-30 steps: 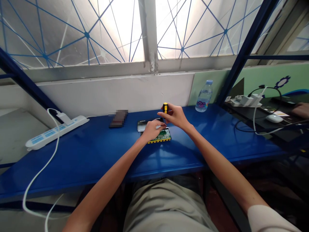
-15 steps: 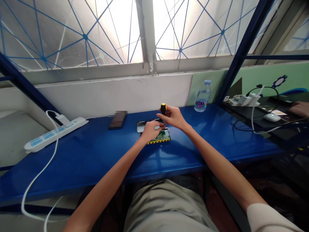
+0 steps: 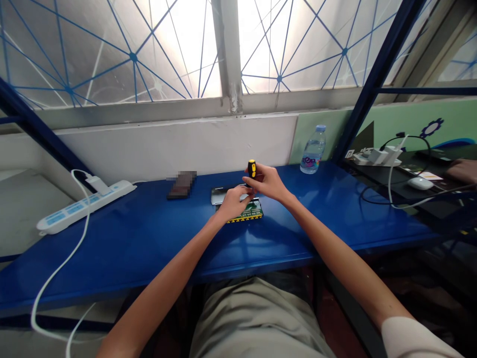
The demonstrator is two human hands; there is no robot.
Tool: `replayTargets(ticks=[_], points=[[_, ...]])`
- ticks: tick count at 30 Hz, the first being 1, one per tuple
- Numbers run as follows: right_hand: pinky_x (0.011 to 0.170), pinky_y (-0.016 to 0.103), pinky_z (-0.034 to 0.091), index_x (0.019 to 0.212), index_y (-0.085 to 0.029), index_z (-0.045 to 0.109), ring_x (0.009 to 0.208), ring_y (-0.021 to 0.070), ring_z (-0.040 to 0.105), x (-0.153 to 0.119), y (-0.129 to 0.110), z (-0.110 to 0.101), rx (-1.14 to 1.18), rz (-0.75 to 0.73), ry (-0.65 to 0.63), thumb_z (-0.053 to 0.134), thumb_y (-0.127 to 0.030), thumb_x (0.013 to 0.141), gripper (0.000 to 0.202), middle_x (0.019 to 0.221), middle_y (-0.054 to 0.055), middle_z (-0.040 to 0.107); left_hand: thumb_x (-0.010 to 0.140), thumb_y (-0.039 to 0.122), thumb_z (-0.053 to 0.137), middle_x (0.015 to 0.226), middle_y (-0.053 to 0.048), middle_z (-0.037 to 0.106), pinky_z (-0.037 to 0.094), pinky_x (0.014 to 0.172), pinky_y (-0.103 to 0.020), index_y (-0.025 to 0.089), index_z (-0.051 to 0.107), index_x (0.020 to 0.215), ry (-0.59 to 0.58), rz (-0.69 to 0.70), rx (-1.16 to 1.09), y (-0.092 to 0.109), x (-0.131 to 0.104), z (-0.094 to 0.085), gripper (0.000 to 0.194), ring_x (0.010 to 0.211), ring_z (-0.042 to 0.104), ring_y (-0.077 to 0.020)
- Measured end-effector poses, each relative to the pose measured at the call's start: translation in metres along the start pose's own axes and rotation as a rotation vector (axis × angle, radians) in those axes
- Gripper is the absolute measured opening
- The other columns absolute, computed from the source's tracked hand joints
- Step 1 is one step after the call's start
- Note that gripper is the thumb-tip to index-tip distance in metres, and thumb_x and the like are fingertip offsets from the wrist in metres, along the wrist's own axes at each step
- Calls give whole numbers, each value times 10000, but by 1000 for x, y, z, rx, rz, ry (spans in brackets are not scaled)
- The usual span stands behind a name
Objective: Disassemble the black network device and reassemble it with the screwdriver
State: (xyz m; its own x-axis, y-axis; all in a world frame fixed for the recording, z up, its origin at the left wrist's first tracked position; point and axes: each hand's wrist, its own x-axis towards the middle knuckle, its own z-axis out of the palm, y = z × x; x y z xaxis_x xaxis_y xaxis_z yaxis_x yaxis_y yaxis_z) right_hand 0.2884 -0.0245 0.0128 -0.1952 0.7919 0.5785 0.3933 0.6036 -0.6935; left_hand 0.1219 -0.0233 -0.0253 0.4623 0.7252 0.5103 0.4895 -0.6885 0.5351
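Note:
My right hand (image 3: 269, 182) grips a black and yellow screwdriver (image 3: 252, 169) by its handle, held upright over a green circuit board (image 3: 255, 208). The board has a yellow toothed strip along its near edge and lies on the blue table. My left hand (image 3: 234, 201) rests over the board's left part, fingers pinched together near the screwdriver's lower end. Whatever those fingers hold is too small to make out, and the screwdriver's tip is hidden by them. Just behind the board lies a grey, dark-edged panel (image 3: 217, 197), partly covered by my left hand.
A blurred-out dark flat object (image 3: 182, 185) lies left of the board. A white power strip (image 3: 89, 206) with a cable sits at the far left. A water bottle (image 3: 313, 150) stands at the back right. Beyond it are chargers, a white mouse (image 3: 420, 183) and another person's hand (image 3: 464, 169).
The screwdriver handle has turned, showing more yellow on its side. Both hands stay in nearly the same place over the board.

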Motion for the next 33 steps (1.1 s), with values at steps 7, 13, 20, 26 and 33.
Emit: replayTargets(ticks=[7,13,20,26,33], points=[[567,271,422,947,-180,633,620,146,559,-1,1,2,-5,-8,3,672,-487,835,330,725,2,621,877,158,642,973,-34,786,538,892,-333,204,773,914,-4,-33,-6,3,0,0,144,954,723,-234],[553,264,421,924,-183,628,603,140,548,0,2,3,20,4,-5,679,-512,827,347,679,-16,576,875,166,652,982,-36,786,539,904,-344,207,777,914,11,-27,11,4,-1,0,137,951,725,-235],[557,267,428,951,-183,638,625,152,564,0,1,1,9,5,4,687,-507,823,352,723,7,624,867,212,688,954,-34,787,541,893,-339,218,782,896,40,-40,52,4,0,1,99,937,729,-236],[561,268,430,941,-181,638,619,154,568,0,1,1,-4,5,11,675,-495,825,337,711,5,614,848,230,712,971,-40,785,540,887,-338,215,782,890,40,-25,60,4,-1,1,82,941,726,-240],[567,268,430,926,-176,642,595,141,553,0,0,0,15,1,12,682,-459,817,305,712,2,614,841,140,653,966,-30,784,540,896,-331,220,779,898,34,-16,50,7,-1,-1,160,947,723,-234]])
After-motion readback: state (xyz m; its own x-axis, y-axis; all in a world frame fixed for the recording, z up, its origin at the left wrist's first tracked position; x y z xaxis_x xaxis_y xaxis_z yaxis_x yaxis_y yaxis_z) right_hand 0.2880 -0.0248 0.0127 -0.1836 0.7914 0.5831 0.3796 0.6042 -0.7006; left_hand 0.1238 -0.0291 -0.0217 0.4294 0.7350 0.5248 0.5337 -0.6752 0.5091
